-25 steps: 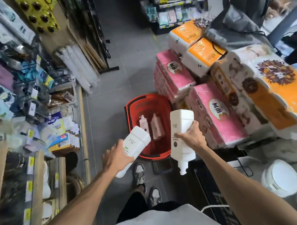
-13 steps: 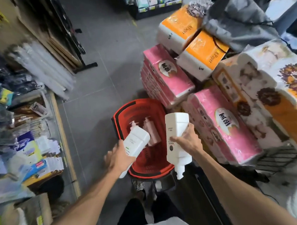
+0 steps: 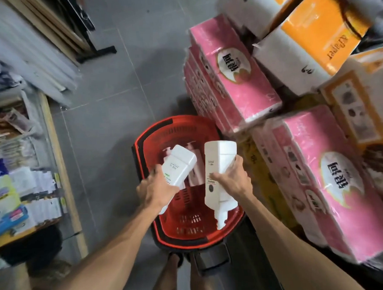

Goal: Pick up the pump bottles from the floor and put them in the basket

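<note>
A red basket [image 3: 208, 236] stands on the grey floor right in front of my feet. My left hand [image 3: 156, 191] grips a white pump bottle [image 3: 178, 167], its base tilted up and away, over the basket. My right hand [image 3: 232, 182] grips a taller white pump bottle [image 3: 218, 172] upside down, pump nozzle pointing down above the basket's near right side. Two pale pink pump bottles [image 3: 195, 177] lie inside the basket, mostly hidden behind the held bottles.
Stacked pink tissue packs [image 3: 233, 77] and orange and white paper-roll packs [image 3: 313, 43] crowd the basket's right side. A low shelf of packaged goods [image 3: 19, 185] with a wooden edge lines the left. Grey tiled floor [image 3: 110, 117] lies between.
Both hands have carried their bottles forward and lower, so they now hang over the basket. My view has tipped down and come closer to the basket.
</note>
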`<control>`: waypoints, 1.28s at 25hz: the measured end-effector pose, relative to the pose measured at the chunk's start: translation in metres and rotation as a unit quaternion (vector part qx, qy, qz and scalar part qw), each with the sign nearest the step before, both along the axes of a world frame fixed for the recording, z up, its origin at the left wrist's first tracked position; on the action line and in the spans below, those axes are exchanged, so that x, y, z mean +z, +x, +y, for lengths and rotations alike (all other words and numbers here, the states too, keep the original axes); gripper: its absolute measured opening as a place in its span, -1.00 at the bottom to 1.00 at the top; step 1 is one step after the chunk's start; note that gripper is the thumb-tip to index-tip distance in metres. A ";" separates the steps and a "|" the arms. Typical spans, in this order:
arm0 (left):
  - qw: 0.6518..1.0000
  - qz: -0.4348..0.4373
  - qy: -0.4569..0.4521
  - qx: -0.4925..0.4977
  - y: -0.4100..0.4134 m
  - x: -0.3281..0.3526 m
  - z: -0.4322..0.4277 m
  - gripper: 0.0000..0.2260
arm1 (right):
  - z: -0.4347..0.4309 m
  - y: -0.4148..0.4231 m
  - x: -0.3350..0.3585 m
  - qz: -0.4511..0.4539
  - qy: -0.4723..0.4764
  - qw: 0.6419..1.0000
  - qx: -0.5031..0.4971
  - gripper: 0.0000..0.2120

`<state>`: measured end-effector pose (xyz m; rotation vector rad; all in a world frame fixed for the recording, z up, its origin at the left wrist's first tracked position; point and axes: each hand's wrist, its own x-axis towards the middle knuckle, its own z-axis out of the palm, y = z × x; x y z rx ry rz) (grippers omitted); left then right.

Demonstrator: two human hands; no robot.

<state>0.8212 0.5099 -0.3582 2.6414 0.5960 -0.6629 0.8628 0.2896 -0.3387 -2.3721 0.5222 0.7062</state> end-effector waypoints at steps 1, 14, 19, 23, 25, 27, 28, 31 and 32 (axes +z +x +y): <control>1.000 0.001 -0.002 0.005 0.006 -0.014 -0.001 -0.36 | 0.001 0.006 -0.013 0.003 0.001 1.000 -0.002 -0.15; 0.989 0.031 -0.036 0.142 0.058 -0.222 -0.028 -0.41 | 0.005 0.061 -0.221 0.034 0.019 0.999 -0.014 -0.07; 0.983 0.035 -0.042 0.177 0.066 -0.303 -0.028 -0.39 | 0.031 0.068 -0.297 0.036 -0.008 0.999 0.010 -0.10; 0.978 0.033 -0.053 0.199 0.072 -0.345 -0.018 -0.38 | 0.043 0.077 -0.342 0.042 -0.007 0.999 0.019 -0.21; 0.978 0.033 -0.052 0.201 0.079 -0.361 -0.015 -0.36 | 0.045 0.086 -0.363 0.048 0.005 0.999 0.018 -0.24; 0.978 0.025 -0.053 0.200 0.085 -0.369 -0.015 -0.34 | 0.046 0.092 -0.378 0.057 0.018 0.998 0.015 -0.18; 0.979 0.009 -0.061 0.197 0.086 -0.369 -0.016 -0.35 | 0.045 0.094 -0.382 0.053 0.024 0.998 0.013 -0.13; 0.987 -0.073 -0.064 0.124 0.089 -0.366 -0.019 -0.51 | 0.037 0.096 -0.381 -0.017 0.057 0.998 0.023 -0.24; 0.991 -0.088 -0.060 0.087 0.092 -0.358 -0.020 -0.55 | 0.034 0.097 -0.374 -0.032 0.069 0.997 0.022 -0.27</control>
